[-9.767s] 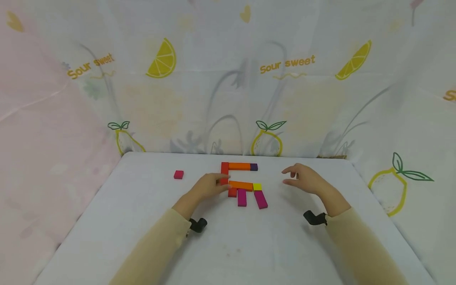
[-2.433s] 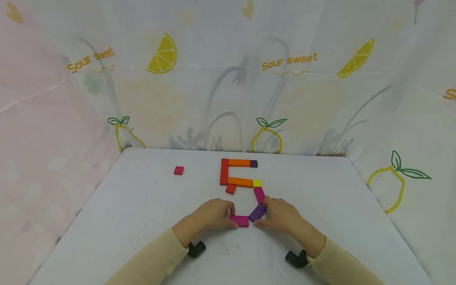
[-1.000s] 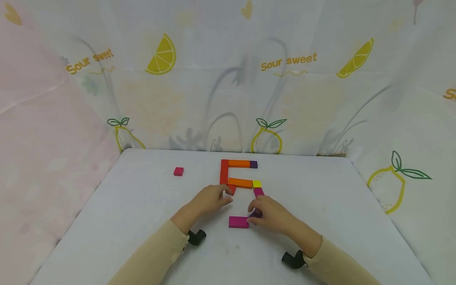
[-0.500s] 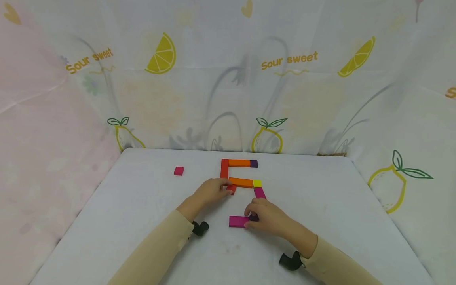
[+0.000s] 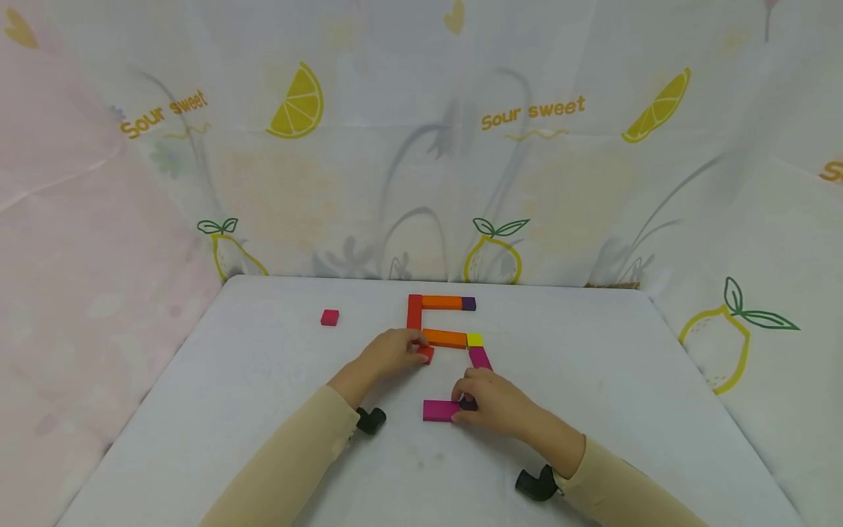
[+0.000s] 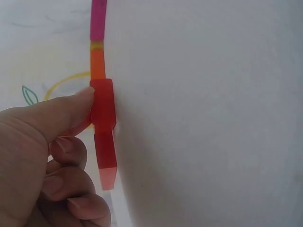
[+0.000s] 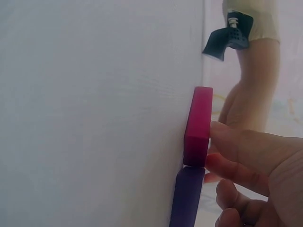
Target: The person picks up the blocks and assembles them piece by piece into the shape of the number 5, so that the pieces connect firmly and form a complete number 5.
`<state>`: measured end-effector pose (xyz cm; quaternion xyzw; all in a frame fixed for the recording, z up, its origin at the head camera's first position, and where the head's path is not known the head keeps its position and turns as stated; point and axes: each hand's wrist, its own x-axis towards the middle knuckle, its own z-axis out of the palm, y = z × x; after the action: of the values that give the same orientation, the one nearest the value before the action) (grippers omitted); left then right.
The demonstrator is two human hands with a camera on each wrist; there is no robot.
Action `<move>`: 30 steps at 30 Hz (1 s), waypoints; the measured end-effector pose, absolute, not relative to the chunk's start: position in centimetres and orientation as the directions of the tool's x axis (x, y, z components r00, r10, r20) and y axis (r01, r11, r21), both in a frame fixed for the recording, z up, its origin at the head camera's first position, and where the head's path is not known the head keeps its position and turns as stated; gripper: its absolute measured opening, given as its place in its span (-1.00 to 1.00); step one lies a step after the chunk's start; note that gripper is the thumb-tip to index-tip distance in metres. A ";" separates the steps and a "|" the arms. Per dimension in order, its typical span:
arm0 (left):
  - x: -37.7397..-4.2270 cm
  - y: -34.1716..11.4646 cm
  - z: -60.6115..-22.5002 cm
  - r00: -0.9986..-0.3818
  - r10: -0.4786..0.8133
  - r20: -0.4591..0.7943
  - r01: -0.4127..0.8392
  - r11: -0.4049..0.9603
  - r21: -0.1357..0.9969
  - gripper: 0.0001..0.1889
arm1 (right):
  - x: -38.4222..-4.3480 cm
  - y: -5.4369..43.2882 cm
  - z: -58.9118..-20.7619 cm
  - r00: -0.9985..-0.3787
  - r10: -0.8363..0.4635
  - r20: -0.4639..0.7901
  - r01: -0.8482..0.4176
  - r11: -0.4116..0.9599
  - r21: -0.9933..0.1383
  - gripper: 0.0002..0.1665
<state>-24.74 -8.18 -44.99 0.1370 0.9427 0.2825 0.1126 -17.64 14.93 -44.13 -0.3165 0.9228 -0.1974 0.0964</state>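
My left hand [image 5: 388, 355] pinches a small red block [image 5: 426, 354] between thumb and forefinger, just below the left end of an orange block [image 5: 444, 338]. In the left wrist view the thumb presses on that red block [image 6: 102, 101]. My right hand [image 5: 497, 402] pinches the right end of a flat magenta block [image 5: 437, 410]. A purple block [image 5: 468, 404] beside it is mostly hidden under the right hand. In the right wrist view the purple block [image 7: 187, 196] stands end to end with the magenta block [image 7: 200, 116].
A long red block [image 5: 414, 311] meets another orange block [image 5: 442, 302] tipped by a dark purple cube [image 5: 468, 304]. Below, a yellow cube [image 5: 475, 340] sits above a slanted magenta block [image 5: 480, 358]. A pinkish-red cube [image 5: 330, 318] lies apart on the white table [image 5: 263, 395].
Earlier, one magenta block came nearer and a purple block joined it. Since then my left hand has moved to the small red block, shifting it slightly nearer; my right hand has slid left.
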 end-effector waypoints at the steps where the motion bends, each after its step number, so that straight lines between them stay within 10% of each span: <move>1: -24.7 -8.2 -44.9 -0.938 0.316 -0.143 0.186 0.806 0.562 -0.74 | -17.6 14.9 -44.1 -0.782 -0.621 -0.053 -0.545 0.723 -0.425 -0.74; 30: -22.0 -11.3 -44.6 -0.884 0.387 -0.262 0.170 0.788 0.592 -0.76 | -17.6 14.1 -43.8 -0.811 -0.572 -0.119 -0.491 0.778 -0.392 -0.77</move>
<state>-22.01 -11.29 -44.56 0.1504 0.9266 0.2887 0.1883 -17.62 14.13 -43.81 -0.2842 0.9356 -0.1739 0.1164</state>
